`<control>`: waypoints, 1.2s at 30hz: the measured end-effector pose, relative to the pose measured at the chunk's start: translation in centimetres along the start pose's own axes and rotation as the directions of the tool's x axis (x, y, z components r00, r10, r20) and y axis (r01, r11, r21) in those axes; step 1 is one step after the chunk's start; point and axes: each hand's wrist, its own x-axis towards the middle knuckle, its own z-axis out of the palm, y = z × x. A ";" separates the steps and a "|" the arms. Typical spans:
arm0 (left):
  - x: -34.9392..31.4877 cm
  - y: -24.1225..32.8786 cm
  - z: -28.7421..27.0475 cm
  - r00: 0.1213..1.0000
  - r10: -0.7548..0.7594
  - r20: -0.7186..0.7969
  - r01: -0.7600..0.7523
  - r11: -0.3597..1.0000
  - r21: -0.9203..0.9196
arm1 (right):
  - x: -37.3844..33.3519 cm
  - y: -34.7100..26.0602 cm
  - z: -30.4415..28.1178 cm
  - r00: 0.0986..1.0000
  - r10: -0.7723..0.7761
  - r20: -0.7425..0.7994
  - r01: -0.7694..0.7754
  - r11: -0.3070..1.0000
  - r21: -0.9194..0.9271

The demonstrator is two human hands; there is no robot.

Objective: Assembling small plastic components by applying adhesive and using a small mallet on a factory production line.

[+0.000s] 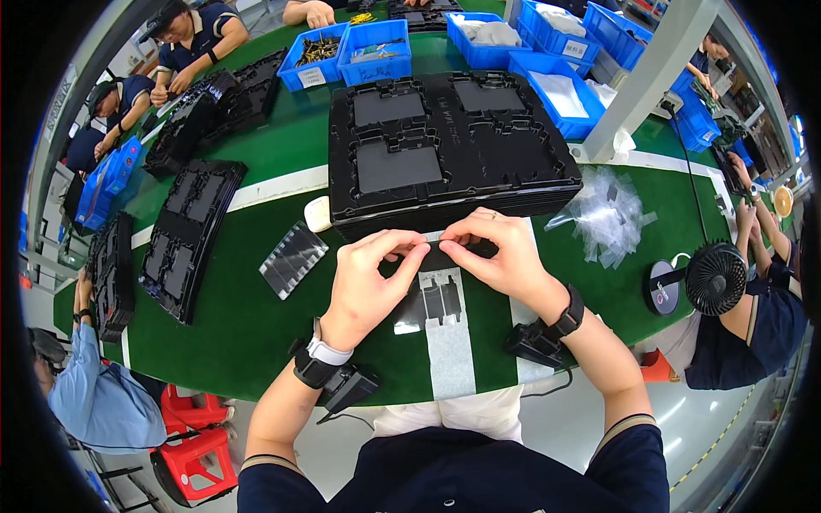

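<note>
My left hand and my right hand meet just in front of a stack of black moulded trays. Thumb and forefinger of each are pinched together on the edge of a thin dark flat piece, whose kind I cannot make out. Beneath and nearer to me, a clear film sheet with dark strips lies across a white strip on the green table. Left of my left hand lies another clear sheet with dark bars, beside a small white rounded object.
A pile of clear film scraps lies right of the trays. A small black fan stands at the right edge, near a metal post. Blue bins line the back. More black trays lie left. Co-workers sit around the table.
</note>
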 end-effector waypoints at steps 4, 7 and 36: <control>0.4 0.2 0.0 1.000 0.005 0.024 -0.006 0.998 0.069 | 0.4 0.0 0.0 0.999 0.041 0.019 -0.042 0.999 0.019; 0.5 0.0 0.0 0.999 0.026 0.030 -0.029 0.996 0.081 | 0.3 0.3 0.3 1.000 0.004 0.007 -0.004 1.000 -0.001; 0.8 -0.7 -0.4 0.997 -0.028 0.070 0.031 0.999 -0.039 | -0.1 0.7 0.2 0.996 0.006 0.088 -0.001 0.998 -0.058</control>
